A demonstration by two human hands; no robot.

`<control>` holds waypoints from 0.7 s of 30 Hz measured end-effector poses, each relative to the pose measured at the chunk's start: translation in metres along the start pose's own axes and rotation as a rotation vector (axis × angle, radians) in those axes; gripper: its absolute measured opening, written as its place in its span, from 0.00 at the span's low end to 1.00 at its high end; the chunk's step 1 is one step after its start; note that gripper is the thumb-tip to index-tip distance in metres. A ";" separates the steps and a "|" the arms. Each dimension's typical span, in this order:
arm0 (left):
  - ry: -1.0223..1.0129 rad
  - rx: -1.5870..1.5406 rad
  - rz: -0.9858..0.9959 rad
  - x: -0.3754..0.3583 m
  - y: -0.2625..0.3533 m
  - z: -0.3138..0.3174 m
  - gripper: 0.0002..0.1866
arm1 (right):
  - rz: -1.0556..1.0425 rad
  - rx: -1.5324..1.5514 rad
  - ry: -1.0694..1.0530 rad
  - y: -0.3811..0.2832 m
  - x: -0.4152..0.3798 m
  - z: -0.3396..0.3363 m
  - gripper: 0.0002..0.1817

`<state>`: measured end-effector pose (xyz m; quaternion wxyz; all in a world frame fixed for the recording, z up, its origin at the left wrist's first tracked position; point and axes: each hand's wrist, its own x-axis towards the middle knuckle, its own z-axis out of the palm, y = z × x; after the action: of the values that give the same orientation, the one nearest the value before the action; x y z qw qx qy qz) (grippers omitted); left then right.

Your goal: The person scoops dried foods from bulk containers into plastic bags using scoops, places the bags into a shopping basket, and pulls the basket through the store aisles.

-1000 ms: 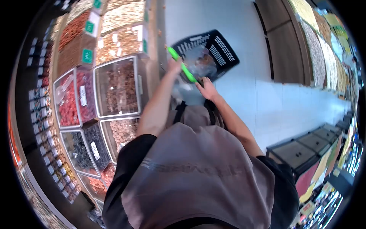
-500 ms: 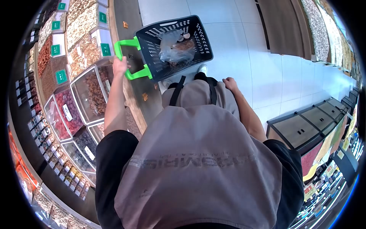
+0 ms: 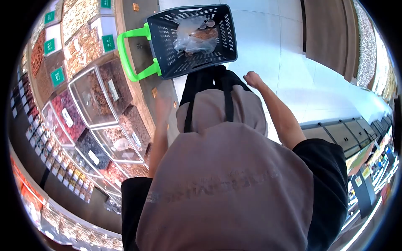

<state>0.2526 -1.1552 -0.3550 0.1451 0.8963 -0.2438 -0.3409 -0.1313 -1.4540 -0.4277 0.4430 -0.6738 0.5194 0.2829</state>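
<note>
Lidded bins (image 3: pixel 93 100) left of left grip (image 3: pixel 163 101); basket's green handle (image 3: pixel 124 57) ahead and left of it, apart; that grip motion-blurred, cannot tell whether fingers are apart or together. Dark basket (image 3: pixel 228 35), clear plastic bag (image 3: pixel 186 41) inside, ahead of both grips; right grip (image 3: pixel 253 79), fingers curled together, near basket's near-right corner.

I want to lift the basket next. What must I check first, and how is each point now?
1. Bag inside basket: ok.
2. Bag closed tightly: cannot tell.
3. Handle upright: not ok, it leans out to the left.
4. Left hand on handle: not ok, it is apart and blurred.
5. Right hand empty: cannot tell, fingers look curled.
</note>
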 end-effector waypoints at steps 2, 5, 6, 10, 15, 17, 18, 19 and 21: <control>-0.131 0.025 -0.131 0.002 0.014 0.031 0.28 | -0.103 -0.005 0.049 -0.018 0.008 -0.011 0.22; -0.247 -0.125 -0.176 0.018 0.056 0.043 0.23 | -0.128 0.063 0.108 -0.065 0.014 -0.036 0.20; -0.276 -0.194 -0.182 0.026 0.065 0.045 0.20 | -0.148 0.163 0.122 -0.076 0.018 -0.040 0.19; -0.323 -0.498 -0.309 0.072 0.095 0.062 0.15 | -0.133 0.208 0.004 -0.102 0.070 -0.043 0.19; -0.317 -0.478 -0.289 0.154 0.097 0.125 0.12 | -0.004 0.250 -0.101 -0.099 0.173 0.010 0.17; -0.270 -0.375 -0.266 0.193 0.081 0.164 0.16 | 0.015 0.190 -0.101 -0.094 0.213 0.037 0.15; -0.222 -0.310 -0.261 0.215 0.071 0.187 0.19 | -0.005 0.167 -0.093 -0.091 0.232 0.048 0.16; -0.199 -0.231 -0.259 0.238 0.059 0.206 0.23 | -0.013 0.151 -0.089 -0.091 0.253 0.060 0.17; -0.187 -0.407 -0.488 0.291 0.001 0.275 0.29 | 0.003 0.107 -0.095 -0.083 0.296 0.088 0.20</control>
<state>0.2531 -1.3377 -0.7114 0.2122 0.8457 0.0388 -0.4880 0.0434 -1.5026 -0.6911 0.5021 -0.6342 0.5131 0.2870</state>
